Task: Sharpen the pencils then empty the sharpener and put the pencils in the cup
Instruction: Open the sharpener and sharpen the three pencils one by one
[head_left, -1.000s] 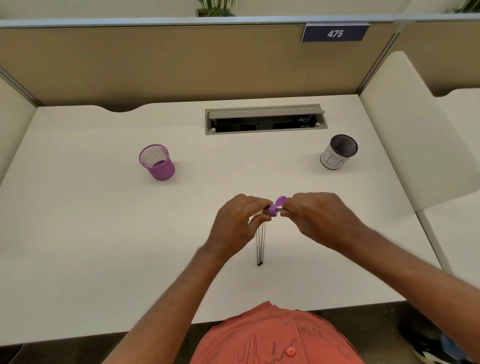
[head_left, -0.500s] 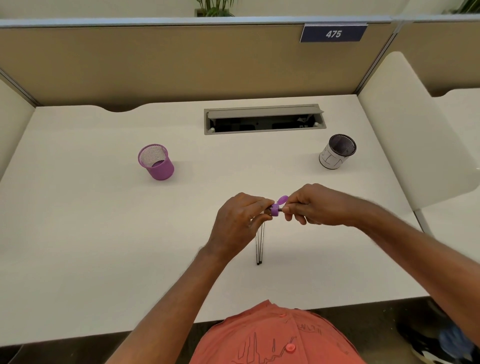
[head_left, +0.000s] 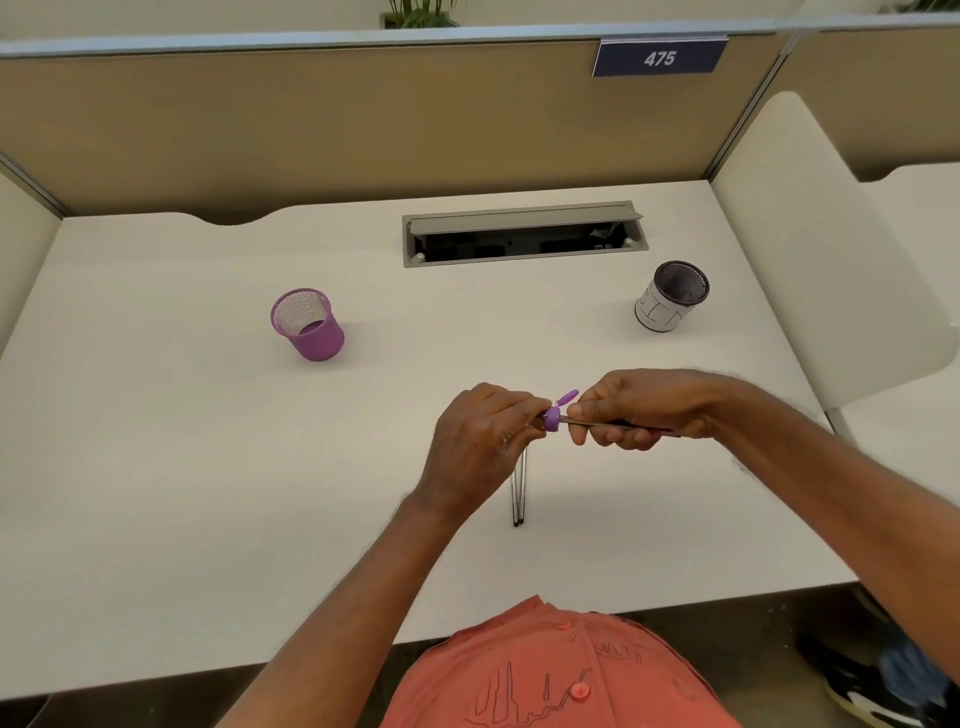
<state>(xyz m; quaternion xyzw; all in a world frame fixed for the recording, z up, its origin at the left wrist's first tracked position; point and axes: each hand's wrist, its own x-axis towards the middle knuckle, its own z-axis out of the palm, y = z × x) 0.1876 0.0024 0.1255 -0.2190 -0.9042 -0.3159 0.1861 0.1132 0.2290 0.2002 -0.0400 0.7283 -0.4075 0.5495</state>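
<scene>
A purple sharpener (head_left: 552, 419) is pinched in the left hand (head_left: 485, 441) above mid-bench (head_left: 156, 467); a pencil (head_left: 623, 425), gripped by the right hand (head_left: 644, 408), apparently enters it from the right.

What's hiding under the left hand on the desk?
Thin dark pencils lie on the desk, poking out below the left hand. Their upper ends are covered by the hand, so I cannot count them or see whether they are sharpened.

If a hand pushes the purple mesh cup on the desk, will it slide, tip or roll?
The purple cup looks like thin mesh and empty, so probably light and slides easily. It stands upright, taller than wide, so a high push may tip it; then its round wall would likely roll.
</scene>
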